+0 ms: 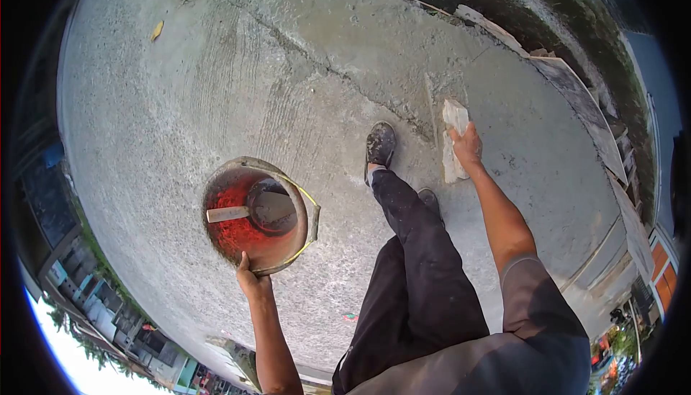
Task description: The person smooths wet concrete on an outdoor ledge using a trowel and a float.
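My left hand (pixel 253 280) grips the near rim of a bucket (pixel 288 249), which is red inside and has a yellowish handle. Inside it are a pale wooden stick or tool handle (pixel 228 213) and some grey material (pixel 273 206). To the right, my right hand (pixel 468 146) is closed on a long, whitish, cement-smeared float (pixel 455 118). The float lies against smooth, damp-looking concrete (pixel 518 128), beside a ridge of wet mortar.
Rough concrete (pixel 144 136) spreads to the left, with a yellow leaf (pixel 157 31) on it. My shoe (pixel 381 144) stands near the rough seam (pixel 345 82). Boards (pixel 576 100) border the slab's right edge. Buildings (pixel 108 308) show at lower left.
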Demonstrator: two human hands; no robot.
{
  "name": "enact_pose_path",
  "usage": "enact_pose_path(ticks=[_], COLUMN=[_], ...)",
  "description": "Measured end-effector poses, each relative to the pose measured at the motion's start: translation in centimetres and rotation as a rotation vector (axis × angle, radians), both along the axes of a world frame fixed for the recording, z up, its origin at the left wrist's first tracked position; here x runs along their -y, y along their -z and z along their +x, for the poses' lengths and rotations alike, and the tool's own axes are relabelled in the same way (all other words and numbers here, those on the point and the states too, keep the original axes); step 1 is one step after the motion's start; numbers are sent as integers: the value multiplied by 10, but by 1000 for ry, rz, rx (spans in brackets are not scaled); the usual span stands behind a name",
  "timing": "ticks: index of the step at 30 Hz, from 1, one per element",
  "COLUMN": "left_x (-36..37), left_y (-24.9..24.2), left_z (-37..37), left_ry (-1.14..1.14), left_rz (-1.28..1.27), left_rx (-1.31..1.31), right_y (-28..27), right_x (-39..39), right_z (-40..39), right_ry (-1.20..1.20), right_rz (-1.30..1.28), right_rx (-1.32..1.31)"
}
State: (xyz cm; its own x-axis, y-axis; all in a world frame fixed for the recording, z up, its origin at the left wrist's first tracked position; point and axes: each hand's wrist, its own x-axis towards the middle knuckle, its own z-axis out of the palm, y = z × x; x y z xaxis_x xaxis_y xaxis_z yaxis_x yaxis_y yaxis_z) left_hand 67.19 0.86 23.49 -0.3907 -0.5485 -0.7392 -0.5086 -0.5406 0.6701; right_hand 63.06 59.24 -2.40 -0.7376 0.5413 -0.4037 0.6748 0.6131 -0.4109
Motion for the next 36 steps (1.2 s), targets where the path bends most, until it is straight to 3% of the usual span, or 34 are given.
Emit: enact_pose_path(ticks=[2,8,15,19,26,36], left_x=[7,5,18,39,73,118], left_y=[-22,-30,29,59,58,60], left_z=[-45,-211,-349,-425,-487,-532], left_ry=[70,275,412,561,696,508], left_rz=[-16,-138,-165,-102,-160,-101], left_rx=[35,10,3,142,105,125], right_y=[5,76,155,194,193,187], right_x=[35,62,77,109,207,307], right_z=[26,-53,-144,-195,-310,-448], right_ry=[121,314,531,565,498,391], right_rz=[-32,14,75,153,163,109], right_rx=[78,51,63,56,36,73])
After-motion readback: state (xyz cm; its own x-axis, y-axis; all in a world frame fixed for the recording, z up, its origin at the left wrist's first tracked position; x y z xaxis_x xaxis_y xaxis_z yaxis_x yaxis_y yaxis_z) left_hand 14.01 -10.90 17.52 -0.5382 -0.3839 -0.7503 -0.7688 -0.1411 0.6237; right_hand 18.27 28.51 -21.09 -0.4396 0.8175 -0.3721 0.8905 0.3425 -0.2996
